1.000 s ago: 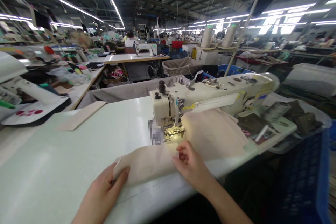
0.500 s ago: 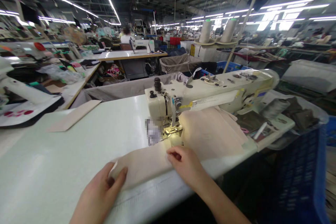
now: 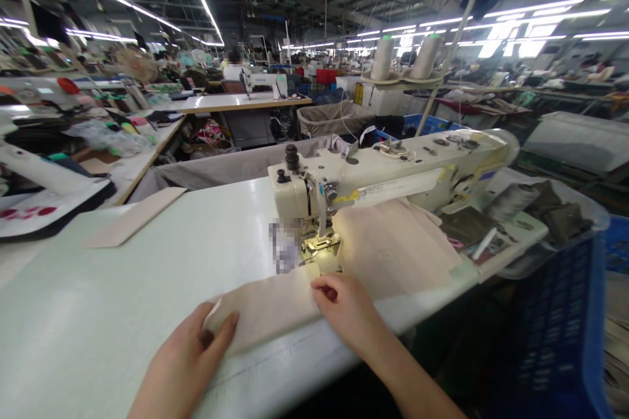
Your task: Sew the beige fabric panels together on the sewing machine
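A folded strip of beige fabric (image 3: 270, 309) lies on the pale table in front of the sewing machine (image 3: 378, 170). My left hand (image 3: 194, 347) grips the strip's left end between thumb and fingers. At the other end, close to the lit presser foot (image 3: 322, 245), my right hand (image 3: 344, 308) pinches the strip's edge with closed fingers. A stack of beige fabric pieces (image 3: 393, 249) rests just right of the needle area, under the machine arm. Another beige piece (image 3: 135, 217) lies apart on the table's far left.
Two thread cones (image 3: 382, 59) stand behind the machine. A blue plastic crate (image 3: 555, 334) sits to the right, below table height. A grey thread spool (image 3: 511, 203) and dark cloth lie at the machine's right end. A cloth-lined bin (image 3: 221, 167) borders the table's back.
The view has shifted slightly. Both hands keep their hold on the fabric strip, with no clear movement of it.
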Tool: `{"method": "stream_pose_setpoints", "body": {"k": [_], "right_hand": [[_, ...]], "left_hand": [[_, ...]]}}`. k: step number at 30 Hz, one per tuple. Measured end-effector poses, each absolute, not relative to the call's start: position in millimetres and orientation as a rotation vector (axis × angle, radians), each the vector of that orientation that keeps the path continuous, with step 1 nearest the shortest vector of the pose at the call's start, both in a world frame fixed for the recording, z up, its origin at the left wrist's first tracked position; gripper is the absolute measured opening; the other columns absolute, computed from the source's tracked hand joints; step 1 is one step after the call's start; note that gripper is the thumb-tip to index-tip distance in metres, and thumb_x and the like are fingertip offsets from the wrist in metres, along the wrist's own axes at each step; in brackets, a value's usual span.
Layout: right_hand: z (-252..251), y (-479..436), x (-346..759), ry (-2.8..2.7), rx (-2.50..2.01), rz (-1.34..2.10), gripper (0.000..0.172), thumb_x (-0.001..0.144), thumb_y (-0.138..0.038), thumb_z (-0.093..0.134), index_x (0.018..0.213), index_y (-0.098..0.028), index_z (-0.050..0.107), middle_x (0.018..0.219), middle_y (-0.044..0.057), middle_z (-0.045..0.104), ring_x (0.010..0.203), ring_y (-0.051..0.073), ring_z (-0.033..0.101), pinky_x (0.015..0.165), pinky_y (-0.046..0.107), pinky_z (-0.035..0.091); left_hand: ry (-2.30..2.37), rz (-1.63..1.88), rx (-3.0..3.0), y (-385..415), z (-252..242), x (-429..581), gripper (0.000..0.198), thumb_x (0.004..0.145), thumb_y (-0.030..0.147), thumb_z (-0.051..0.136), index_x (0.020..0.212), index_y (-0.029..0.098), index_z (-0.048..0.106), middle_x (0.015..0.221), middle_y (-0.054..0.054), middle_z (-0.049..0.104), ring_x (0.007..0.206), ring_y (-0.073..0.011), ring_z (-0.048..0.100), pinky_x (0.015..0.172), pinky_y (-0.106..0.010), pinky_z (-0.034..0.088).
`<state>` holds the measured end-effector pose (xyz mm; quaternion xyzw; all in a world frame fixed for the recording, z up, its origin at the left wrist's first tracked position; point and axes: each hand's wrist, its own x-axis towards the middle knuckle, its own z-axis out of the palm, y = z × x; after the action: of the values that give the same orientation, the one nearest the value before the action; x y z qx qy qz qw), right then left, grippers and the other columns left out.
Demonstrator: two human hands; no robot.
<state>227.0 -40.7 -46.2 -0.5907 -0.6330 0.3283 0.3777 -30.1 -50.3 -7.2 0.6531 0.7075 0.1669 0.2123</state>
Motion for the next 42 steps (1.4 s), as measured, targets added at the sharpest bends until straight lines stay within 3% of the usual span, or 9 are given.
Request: {"method": "stream_pose_setpoints", "body": {"k": [10, 13, 17, 28, 31, 33, 35, 39, 42], "right_hand": [[-46, -40, 223, -1.896, -1.632, 0.512, 0.025, 0.09, -0.012, 0.056, 0.071, -0.022, 0.068, 0.072, 0.001, 0.068, 0.067, 0.017, 0.063, 0.062, 0.025, 0.042], [-51, -44, 223, -1.931, -1.607, 0.422, 0.02, 0.091, -0.014, 0.056, 0.077, -0.022, 0.068, 0.077, 0.003, 0.069, 0.071, 0.02, 0.065, 0.065, 0.028, 0.043], [-57, -46, 225, -1.911, -1.555, 0.478, 0.017, 0.091, -0.015, 0.056, 0.081, -0.022, 0.069, 0.079, 0.003, 0.07, 0.073, 0.022, 0.068, 0.068, 0.03, 0.045], [-58, -46, 226, -1.939, -1.586, 0.475, 0.013, 0.092, -0.014, 0.06, 0.084, -0.021, 0.069, 0.08, 0.003, 0.07, 0.074, 0.022, 0.068, 0.069, 0.031, 0.046], [-57, -46, 227, -1.989, -1.577, 0.369, 0.013, 0.092, -0.014, 0.06, 0.084, -0.022, 0.067, 0.079, 0.002, 0.067, 0.072, 0.021, 0.066, 0.066, 0.031, 0.046], [-55, -45, 229, -2.047, -1.527, 0.222, 0.009, 0.091, -0.015, 0.062, 0.086, -0.021, 0.065, 0.086, 0.004, 0.067, 0.08, 0.023, 0.065, 0.072, 0.033, 0.048], [-52, -42, 234, -2.124, -1.418, 0.099, 0.006, 0.091, -0.015, 0.063, 0.091, -0.021, 0.064, 0.101, 0.007, 0.067, 0.097, 0.026, 0.064, 0.085, 0.038, 0.049], [-47, -36, 243, -2.22, -1.254, 0.071, 0.007, 0.094, -0.016, 0.063, 0.097, -0.022, 0.064, 0.11, 0.005, 0.069, 0.111, 0.026, 0.059, 0.108, 0.048, 0.039], [-48, -35, 243, -2.192, -1.278, 0.044, 0.006, 0.096, -0.018, 0.063, 0.098, -0.023, 0.065, 0.11, 0.004, 0.07, 0.116, 0.025, 0.058, 0.114, 0.051, 0.033]], "left_hand": [[2.006, 0.613, 1.787, -48, -13, -31, 0.037, 0.083, 0.058, 0.049, 0.097, 0.024, 0.058, 0.071, -0.002, 0.071, 0.066, -0.0258, 0.069, 0.063, -0.035, 0.052], [2.02, 0.782, 1.748, -50, -18, -32, 0.04, 0.085, 0.051, 0.051, 0.113, 0.022, 0.054, 0.081, -0.004, 0.072, 0.072, -0.0252, 0.071, 0.068, -0.036, 0.056], [2.026, 0.793, 1.759, -52, -20, -29, 0.049, 0.084, 0.04, 0.05, 0.126, 0.016, 0.052, 0.077, -0.001, 0.066, 0.065, -0.0229, 0.068, 0.067, -0.036, 0.055], [2.047, 0.688, 1.848, -52, -22, -29, 0.051, 0.088, 0.032, 0.046, 0.135, 0.012, 0.05, 0.076, -0.001, 0.065, 0.068, -0.0234, 0.068, 0.068, -0.036, 0.055], [2.092, 0.63, 1.984, -54, -26, -30, 0.049, 0.092, 0.029, 0.046, 0.137, 0.011, 0.05, 0.088, -0.007, 0.069, 0.074, -0.0244, 0.07, 0.068, -0.035, 0.056], [2.129, 0.612, 2.217, -56, -27, -31, 0.045, 0.094, 0.025, 0.046, 0.137, 0.014, 0.053, 0.11, -0.014, 0.069, 0.09, -0.0268, 0.07, 0.074, -0.037, 0.057], [2.008, 0.533, 2.555, -56, -27, -34, 0.04, 0.094, 0.019, 0.047, 0.132, 0.022, 0.06, 0.127, -0.014, 0.065, 0.106, -0.0288, 0.066, 0.084, -0.041, 0.057], [1.552, 0.113, 2.872, -42, -20, -37, 0.041, 0.091, 0.007, 0.049, 0.121, 0.026, 0.068, 0.117, -0.007, 0.071, 0.097, -0.0248, 0.066, 0.078, -0.035, 0.057], [1.609, -0.052, 2.801, -19, -10, -27, 0.034, 0.094, 0.01, 0.048, 0.118, 0.021, 0.068, 0.114, -0.009, 0.072, 0.096, -0.0271, 0.066, 0.076, -0.037, 0.057]]}}
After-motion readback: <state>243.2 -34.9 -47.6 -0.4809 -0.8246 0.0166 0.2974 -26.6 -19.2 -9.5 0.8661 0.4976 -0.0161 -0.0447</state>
